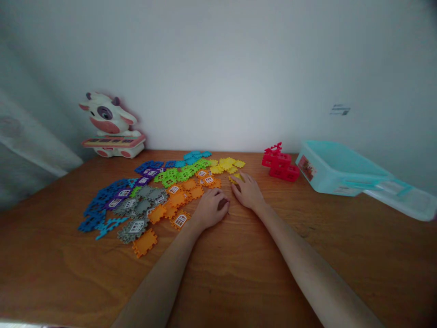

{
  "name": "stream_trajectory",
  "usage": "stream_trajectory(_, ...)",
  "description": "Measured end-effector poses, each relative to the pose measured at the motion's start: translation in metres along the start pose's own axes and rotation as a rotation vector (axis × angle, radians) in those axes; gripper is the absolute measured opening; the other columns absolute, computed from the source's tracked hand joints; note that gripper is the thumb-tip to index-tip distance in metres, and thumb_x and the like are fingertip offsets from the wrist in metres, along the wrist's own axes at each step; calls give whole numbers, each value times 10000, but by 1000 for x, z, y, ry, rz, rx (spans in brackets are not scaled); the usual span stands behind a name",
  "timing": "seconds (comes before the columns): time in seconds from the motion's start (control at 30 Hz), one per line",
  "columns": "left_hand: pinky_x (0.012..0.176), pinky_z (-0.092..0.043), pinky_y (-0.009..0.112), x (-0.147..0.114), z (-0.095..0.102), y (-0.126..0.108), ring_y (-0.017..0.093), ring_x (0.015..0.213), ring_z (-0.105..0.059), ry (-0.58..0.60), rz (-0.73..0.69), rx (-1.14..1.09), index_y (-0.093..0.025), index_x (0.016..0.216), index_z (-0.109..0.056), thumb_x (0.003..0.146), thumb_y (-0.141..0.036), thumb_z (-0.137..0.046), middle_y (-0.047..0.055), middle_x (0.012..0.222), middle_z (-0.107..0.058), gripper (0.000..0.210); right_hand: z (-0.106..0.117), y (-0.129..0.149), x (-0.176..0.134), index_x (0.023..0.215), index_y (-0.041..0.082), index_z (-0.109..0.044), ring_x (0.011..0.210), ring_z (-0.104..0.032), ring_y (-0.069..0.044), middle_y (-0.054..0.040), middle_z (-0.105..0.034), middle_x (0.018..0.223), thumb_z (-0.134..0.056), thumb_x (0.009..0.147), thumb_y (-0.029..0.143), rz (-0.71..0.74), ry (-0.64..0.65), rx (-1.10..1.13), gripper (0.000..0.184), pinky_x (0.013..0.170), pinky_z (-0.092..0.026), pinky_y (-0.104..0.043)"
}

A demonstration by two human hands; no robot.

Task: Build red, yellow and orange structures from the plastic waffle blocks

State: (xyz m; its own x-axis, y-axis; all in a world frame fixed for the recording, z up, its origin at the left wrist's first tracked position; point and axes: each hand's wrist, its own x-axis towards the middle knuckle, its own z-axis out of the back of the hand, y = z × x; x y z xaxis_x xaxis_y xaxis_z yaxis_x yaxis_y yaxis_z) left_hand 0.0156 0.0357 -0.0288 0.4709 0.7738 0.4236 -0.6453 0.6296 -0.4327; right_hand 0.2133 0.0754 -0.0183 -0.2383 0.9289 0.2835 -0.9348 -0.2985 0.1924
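My left hand (212, 208) rests on the wooden table just right of the orange interlocking tiles (178, 198). Its fingers are loosely bent, the thumb is apart from them, and bare wood shows in the gap. Over a yellow interlocking tile (233, 178) lies my right hand (248, 190), fingers spread and fingertips touching or just over it; part of that tile is hidden. Behind it is a heap of yellow tiles (226, 165). Green tiles (184, 172) and grey tiles (143, 205), some with white window inserts, spread to the left.
Blue tiles (105, 199) and purple tiles (119, 197) lie farther left. A red assembled block structure (280, 165) stands right of my hands, beside a turquoise bin (327, 177) with a translucent lid (406, 200). A cow toy keyboard (111, 127) sits against the wall.
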Motion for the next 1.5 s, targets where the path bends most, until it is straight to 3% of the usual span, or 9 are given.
stream_trajectory(0.17, 938, -527, 396, -2, 1, 0, 229, 1006, -622, -20, -17, 2, -203, 952, -683, 925, -242, -579, 82, 1046, -668, 115, 15, -1, -36, 1340, 312, -655, 1215, -538, -334, -103, -613, 1392, -444, 1011, 374, 9, -51, 6, 396, 954, -477, -494)
stream_trajectory(0.27, 962, -521, 413, -3, 1, -2, 239, 1035, -619, -11, -31, 43, -207, 972, -680, 929, -240, -573, 83, 1072, -668, 120, 20, 3, -56, 1280, 265, -684, 1179, -545, -347, -120, -638, 1353, -486, 991, 371, -5, -80, 10, 366, 946, -475, -503)
stream_trajectory(0.47, 1043, -499, 426, -8, 4, -14, 253, 1157, -599, -12, -38, 35, -205, 1217, -604, 926, -278, -597, 106, 1229, -626, 301, 27, 15, -87, 1109, 246, -704, 1157, -573, -350, -111, -680, 1323, -605, 939, 391, 50, -86, 98, 244, 944, -469, -523)
stream_trajectory(0.7, 1040, -487, 455, -13, 14, -36, 272, 1167, -594, 174, -157, 29, -223, 1262, -615, 926, -348, -609, 98, 1279, -655, 359, 38, -2, -98, 1052, 249, -717, 1156, -617, -262, -64, -716, 1263, -649, 934, 272, 221, 37, 323, 138, 1012, -481, -456)
stream_trajectory(0.93, 1015, -494, 428, -16, 6, -37, 260, 1137, -607, 120, -147, 20, -212, 1195, -661, 919, -403, -639, 99, 1239, -669, 336, 34, -5, -98, 1158, 261, -722, 1166, -645, -238, -75, -720, 1226, -620, 970, 292, 232, -6, 558, 216, 1047, -495, -435)
stream_trajectory(1.17, 1012, -499, 404, -15, 4, -46, 240, 1094, -651, 74, -84, -18, -197, 1119, -681, 971, -319, -569, 87, 1180, -721, 222, 35, -5, -95, 1213, 245, -697, 1144, -659, -244, -107, -690, 1189, -480, 1029, 400, 39, -154, 742, 324, 1043, -500, -435)
stream_trajectory(1.33, 887, -532, 381, -14, 6, -45, 238, 949, -691, 113, 57, -44, -181, 1084, -686, 1048, -333, -402, 94, 1043, -756, 324, 38, -1, -96, 1379, 213, -514, 729, -724, -222, -74, -731, 912, -341, 1045, 485, -219, -60, 884, 465, 733, -590, -397)
stream_trajectory(1.4, 894, -523, 375, -14, 5, -44, 242, 968, -695, 95, 88, -67, -188, 1098, -683, 1035, -340, -432, 96, 1056, -755, 300, 35, 0, -97, 1343, 192, -489, 756, -719, -236, -78, -721, 896, -406, 1016, 436, -234, -103, 822, 417, 755, -582, -408)
stream_trajectory(1.5, 844, -519, 353, -13, 3, -44, 236, 915, -702, 67, 169, -161, -202, 1067, -684, 1017, -376, -468, 85, 1000, -759, 282, 27, -1, -97, 1257, 190, -473, 949, -711, -265, -143, -693, 1105, -506, 933, 335, -213, -217, 760, 356, 870, -563, -445)
